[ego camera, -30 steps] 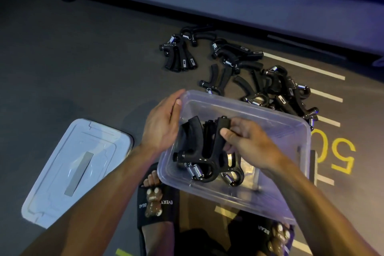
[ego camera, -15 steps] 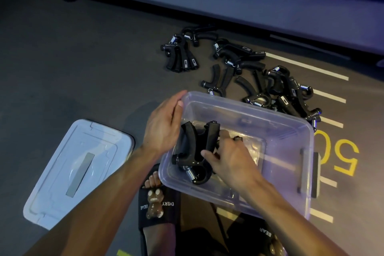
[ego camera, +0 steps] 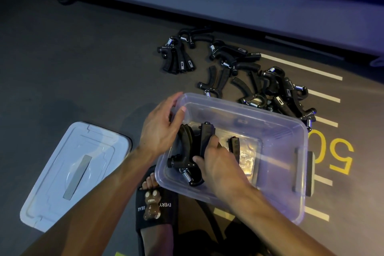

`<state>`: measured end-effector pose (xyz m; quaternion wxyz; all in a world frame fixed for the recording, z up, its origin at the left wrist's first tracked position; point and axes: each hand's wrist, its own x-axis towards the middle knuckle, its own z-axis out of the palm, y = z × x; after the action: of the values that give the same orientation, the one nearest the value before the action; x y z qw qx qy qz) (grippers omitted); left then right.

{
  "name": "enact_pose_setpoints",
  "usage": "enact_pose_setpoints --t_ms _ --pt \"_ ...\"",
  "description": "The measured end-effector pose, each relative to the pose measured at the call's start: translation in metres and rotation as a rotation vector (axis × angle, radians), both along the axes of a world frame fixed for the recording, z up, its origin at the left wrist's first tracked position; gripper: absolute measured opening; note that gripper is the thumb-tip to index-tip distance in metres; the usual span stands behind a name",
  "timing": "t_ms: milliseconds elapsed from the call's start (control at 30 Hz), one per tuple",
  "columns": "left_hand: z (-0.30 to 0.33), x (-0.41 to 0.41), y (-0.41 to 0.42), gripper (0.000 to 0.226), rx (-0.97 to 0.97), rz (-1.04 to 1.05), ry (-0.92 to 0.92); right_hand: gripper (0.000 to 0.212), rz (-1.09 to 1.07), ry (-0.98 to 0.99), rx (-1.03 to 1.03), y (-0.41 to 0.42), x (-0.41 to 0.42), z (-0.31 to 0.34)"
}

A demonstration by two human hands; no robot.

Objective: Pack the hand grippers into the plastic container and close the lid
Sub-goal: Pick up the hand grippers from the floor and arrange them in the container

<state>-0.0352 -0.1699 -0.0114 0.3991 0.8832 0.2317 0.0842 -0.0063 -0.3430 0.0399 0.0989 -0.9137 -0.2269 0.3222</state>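
Lower now than a second ago, the right hand (ego camera: 220, 164) has sunk into the container (ego camera: 299, 131) and the grippers (ego camera: 187, 151) it holds have gone down with it, from above the rim to the floor of the box at its left end. Its fingers are curled round the upright black handles, thumb across the near side. The left hand (ego camera: 160, 131) has stayed at the far left corner, gripping the rim with its thumb hooked over the edge and inside, fingers outside the wall.

That container is a clear, soft-cornered plastic tub with a dark latch on its right end; through its walls the yellow floor marks show. Inside, the held grippers are matte black with ribbed curved handles and a bright coiled steel spring at the lower end; one more black handle stands just right of the hand. Right of it the tub floor is bare.

Beyond the far rim lies the pile (ego camera: 270, 89) of loose grippers, some touching, spread over the dark floor (ego camera: 72, 58) and white lines. The lid (ego camera: 76, 172), pale, flat and round-cornered with a grey strip down its middle, lies on the floor left of the container, apart from it. A black slipper (ego camera: 155, 212) with a brown bear figure shows under the near left corner.
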Motion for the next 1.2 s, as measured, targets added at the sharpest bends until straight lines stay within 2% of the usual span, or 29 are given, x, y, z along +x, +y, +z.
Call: enact_pose_setpoints --t_ms 100,333,400,533,633,733,867,933,1033,1200 --pt "-0.001 0.0 0.0 0.045 -0.002 0.005 0.0 0.063 0.032 0.007 -0.007 -0.003 0.0 -0.001" --pt "-0.004 -0.001 0.0 0.044 0.001 0.028 -0.006 0.054 0.036 0.056 0.1 -0.023 0.02 0.001" --pt "-0.005 -0.001 0.0 0.045 0.002 0.025 -0.006 0.048 0.017 0.007 0.159 -0.029 0.032 0.005" --pt "-0.008 0.0 0.001 0.044 -0.01 0.028 0.002 0.025 -0.112 -0.14 0.418 -0.038 0.083 0.014" --pt "-0.009 0.001 0.002 0.045 -0.021 0.031 0.005 0.019 -0.121 -0.253 0.453 -0.037 0.135 0.007" --pt "-0.009 0.0 0.002 0.045 -0.034 0.028 0.003 0.018 -0.121 -0.228 0.372 -0.027 0.183 -0.014" --pt "-0.01 0.001 0.003 0.042 -0.041 0.033 0.008 0.024 -0.036 -0.065 0.056 -0.011 0.226 -0.052" --pt "-0.011 0.001 0.003 0.041 -0.044 0.034 0.007 0.031 0.035 -0.046 -0.05 -0.007 0.237 -0.067" --pt "-0.013 0.001 0.003 0.038 -0.055 0.041 0.007 0.045 0.047 -0.055 -0.171 -0.006 0.252 -0.085" --pt "-0.013 0.002 0.004 0.035 -0.062 0.037 0.01 0.051 -0.048 -0.05 -0.233 -0.008 0.259 -0.1"
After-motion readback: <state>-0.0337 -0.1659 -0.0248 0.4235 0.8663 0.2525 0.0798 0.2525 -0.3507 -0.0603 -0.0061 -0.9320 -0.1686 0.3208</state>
